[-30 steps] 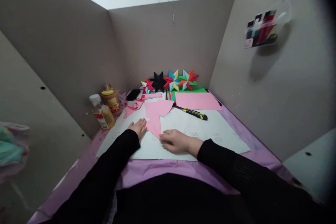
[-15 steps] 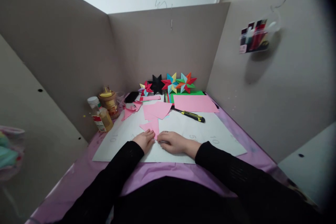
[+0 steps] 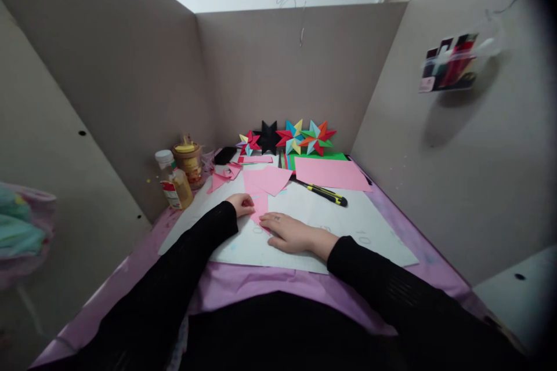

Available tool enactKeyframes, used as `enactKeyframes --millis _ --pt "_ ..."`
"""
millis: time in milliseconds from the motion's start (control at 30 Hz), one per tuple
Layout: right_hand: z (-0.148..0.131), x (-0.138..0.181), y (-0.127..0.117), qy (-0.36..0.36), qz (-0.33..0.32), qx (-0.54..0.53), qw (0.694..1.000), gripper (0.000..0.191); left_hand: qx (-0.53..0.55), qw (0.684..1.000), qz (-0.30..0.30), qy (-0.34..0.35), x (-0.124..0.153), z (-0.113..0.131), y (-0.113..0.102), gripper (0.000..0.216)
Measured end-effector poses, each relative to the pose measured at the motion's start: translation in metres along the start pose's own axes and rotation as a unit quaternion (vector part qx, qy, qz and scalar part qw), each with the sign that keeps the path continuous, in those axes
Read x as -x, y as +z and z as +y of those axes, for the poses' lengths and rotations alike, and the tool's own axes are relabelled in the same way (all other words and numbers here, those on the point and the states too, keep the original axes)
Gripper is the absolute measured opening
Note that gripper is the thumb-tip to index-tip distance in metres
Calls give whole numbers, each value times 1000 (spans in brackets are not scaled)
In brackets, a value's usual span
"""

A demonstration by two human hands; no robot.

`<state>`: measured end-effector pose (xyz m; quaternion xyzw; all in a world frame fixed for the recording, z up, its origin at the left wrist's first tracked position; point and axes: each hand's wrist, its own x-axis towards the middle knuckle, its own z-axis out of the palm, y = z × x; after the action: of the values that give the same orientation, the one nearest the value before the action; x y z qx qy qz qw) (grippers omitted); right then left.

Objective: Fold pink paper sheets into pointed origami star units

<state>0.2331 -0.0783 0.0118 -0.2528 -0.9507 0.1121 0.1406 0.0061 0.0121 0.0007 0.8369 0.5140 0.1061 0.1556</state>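
A small folded pink paper piece (image 3: 260, 207) lies on the white mat (image 3: 357, 226) in front of me. My left hand (image 3: 242, 204) has its fingers curled and pinches the piece's left edge. My right hand (image 3: 287, 231) rests on the mat with its fingers together, the fingertips pressing the piece's near tip. Just beyond lies a larger pink sheet (image 3: 266, 178).
A yellow-black utility knife (image 3: 324, 193) lies right of the sheets, with a big pink sheet (image 3: 331, 174) behind it. Several paper stars (image 3: 289, 136) lean on the back wall. A bottle (image 3: 173, 179), a jar (image 3: 188, 162) and pink scraps (image 3: 223, 177) sit at left. Cardboard walls enclose the desk.
My left hand went from lying flat beside the pink piece to a curled pinch on its edge. My right hand stayed pressing the near tip. The view shifted slightly.
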Motion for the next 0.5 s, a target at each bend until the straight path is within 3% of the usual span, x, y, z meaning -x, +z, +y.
enactKeyframes --millis 233,500 --pt "3 0 0 3 -12 -7 1000 51 -1 994 -100 -44 -20 3 -1 23" --pt "3 -1 -1 1 -17 -7 1000 49 23 990 -137 -23 -26 5 -6 25"
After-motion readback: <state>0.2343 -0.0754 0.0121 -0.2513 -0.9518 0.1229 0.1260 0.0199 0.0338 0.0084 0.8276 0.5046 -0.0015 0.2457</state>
